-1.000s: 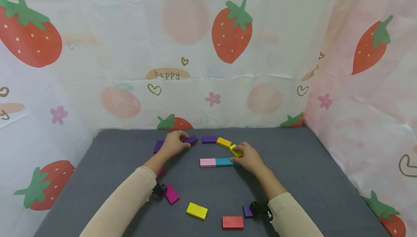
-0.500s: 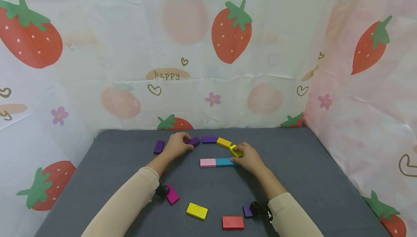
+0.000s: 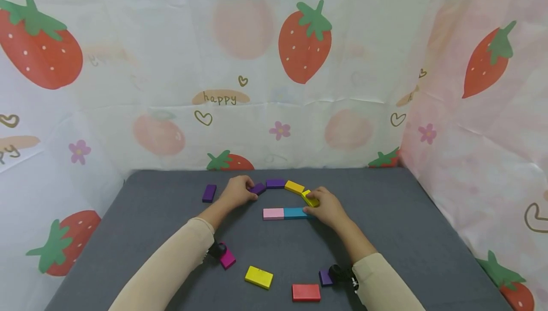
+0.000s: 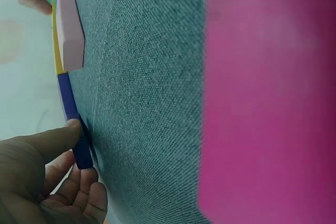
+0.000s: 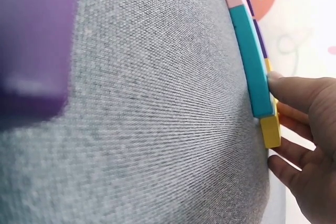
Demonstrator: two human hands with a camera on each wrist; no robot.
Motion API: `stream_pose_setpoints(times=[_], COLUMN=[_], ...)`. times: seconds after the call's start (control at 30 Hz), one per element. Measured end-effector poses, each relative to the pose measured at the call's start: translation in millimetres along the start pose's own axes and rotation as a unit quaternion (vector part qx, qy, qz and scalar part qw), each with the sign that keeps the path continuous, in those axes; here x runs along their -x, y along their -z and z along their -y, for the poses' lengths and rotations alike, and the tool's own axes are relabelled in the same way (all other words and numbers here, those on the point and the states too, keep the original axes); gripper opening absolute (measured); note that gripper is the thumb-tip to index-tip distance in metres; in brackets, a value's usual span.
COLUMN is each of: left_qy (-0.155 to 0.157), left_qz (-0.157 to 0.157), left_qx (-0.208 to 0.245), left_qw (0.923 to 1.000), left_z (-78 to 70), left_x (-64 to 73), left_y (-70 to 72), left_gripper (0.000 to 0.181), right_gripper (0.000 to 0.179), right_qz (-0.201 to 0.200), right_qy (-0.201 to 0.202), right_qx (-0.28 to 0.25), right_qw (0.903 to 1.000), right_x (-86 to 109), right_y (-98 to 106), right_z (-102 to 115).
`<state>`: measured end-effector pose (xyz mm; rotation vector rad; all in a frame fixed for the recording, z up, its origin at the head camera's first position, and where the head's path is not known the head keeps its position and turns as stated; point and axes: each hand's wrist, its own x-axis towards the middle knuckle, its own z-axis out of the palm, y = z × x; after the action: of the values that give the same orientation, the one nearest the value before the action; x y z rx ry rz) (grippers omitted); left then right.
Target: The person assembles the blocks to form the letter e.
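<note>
Left hand (image 3: 237, 192): we pinch the angled purple block (image 3: 259, 189) by its outer end, just before twelve o'clock, probably keeping fingers clear of the straight purple block (image 3: 275, 184) just beside | Right hand (image 3: 328, 208): we grip the yellow block (image 3: 313, 202) toward one o'clock, perhaps steadying it, thumb near the blue block (image 3: 294, 213)
</note>
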<state>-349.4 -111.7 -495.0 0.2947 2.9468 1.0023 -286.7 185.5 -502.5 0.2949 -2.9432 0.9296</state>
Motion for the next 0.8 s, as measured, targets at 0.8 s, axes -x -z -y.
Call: stream_pose_setpoints(times=[0.8], left_qy=[0.020], left_qz=[0.002], left_qx=[-0.022], left_qw=[0.9996], left_z=[-8.7], left_x=[1.6], left_y=[-2.0], left_gripper=[0.037], right_gripper=[0.044], right_qz=[0.002], right_qy=[-0.006], right_qx=[-0.002], right_qw=[1.0000], right_x=[-1.3], right_y=[-0.2], right_z=[-0.6])
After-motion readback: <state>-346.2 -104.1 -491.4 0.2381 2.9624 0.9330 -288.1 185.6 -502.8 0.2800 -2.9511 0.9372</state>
